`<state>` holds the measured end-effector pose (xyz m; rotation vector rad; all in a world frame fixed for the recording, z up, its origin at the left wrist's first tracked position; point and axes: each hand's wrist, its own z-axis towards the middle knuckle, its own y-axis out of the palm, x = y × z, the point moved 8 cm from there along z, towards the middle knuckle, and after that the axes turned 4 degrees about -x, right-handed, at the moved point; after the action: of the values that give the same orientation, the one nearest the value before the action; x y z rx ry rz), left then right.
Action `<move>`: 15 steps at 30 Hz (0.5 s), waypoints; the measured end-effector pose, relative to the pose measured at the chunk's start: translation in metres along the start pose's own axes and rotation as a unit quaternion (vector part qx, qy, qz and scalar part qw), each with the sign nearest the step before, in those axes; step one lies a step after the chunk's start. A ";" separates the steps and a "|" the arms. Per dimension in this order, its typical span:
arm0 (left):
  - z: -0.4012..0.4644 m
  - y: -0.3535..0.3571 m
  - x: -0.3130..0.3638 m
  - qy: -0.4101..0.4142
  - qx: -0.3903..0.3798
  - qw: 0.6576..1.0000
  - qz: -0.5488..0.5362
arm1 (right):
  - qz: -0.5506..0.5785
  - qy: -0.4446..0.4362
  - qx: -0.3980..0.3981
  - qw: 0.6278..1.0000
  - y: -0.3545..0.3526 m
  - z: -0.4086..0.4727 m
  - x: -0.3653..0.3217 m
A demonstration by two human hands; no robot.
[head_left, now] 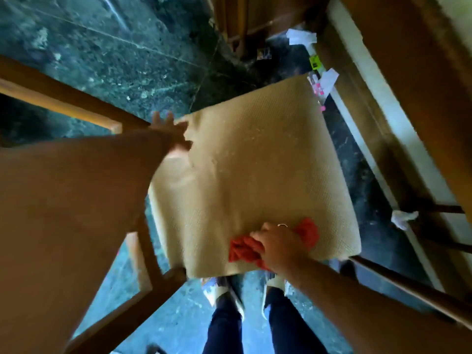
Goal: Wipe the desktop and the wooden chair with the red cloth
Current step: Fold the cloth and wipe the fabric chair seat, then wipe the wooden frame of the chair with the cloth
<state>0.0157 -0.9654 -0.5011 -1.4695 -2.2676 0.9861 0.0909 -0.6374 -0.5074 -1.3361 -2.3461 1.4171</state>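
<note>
I look straight down on the wooden chair (143, 256), whose seat carries a beige woven cushion (255, 159). My right hand (278, 245) is closed around the bunched red cloth (242, 249) and presses it onto the near edge of the cushion. My left hand (171, 132) reaches to the cushion's far left corner, beside the chair's wooden frame; it is blurred, and whether it grips the corner or the frame I cannot tell. My left forearm fills the left of the view.
The wooden desk (408, 72) stands along the right. Crumpled paper scraps (301, 38) and small coloured bits (319, 85) lie on the dark stone floor (102, 47). Another wooden piece (245, 19) stands at the top. My feet (224, 295) are under the cushion's near edge.
</note>
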 end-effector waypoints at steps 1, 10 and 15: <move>-0.020 -0.029 0.006 0.024 0.018 0.999 0.034 | 0.035 -0.002 -0.019 0.999 -0.006 -0.011 0.000; -0.294 -0.271 -0.092 0.100 0.260 0.936 0.215 | 0.581 -0.180 0.074 0.790 -0.195 -0.112 -0.207; -0.343 -0.252 -0.188 0.044 0.257 0.949 0.178 | 0.588 -0.264 0.030 0.764 -0.236 -0.140 -0.315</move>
<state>0.1125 -1.0597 -0.0558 -1.6531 -1.5369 1.4429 0.2017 -0.8128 -0.1447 -2.9476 -1.4629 2.3178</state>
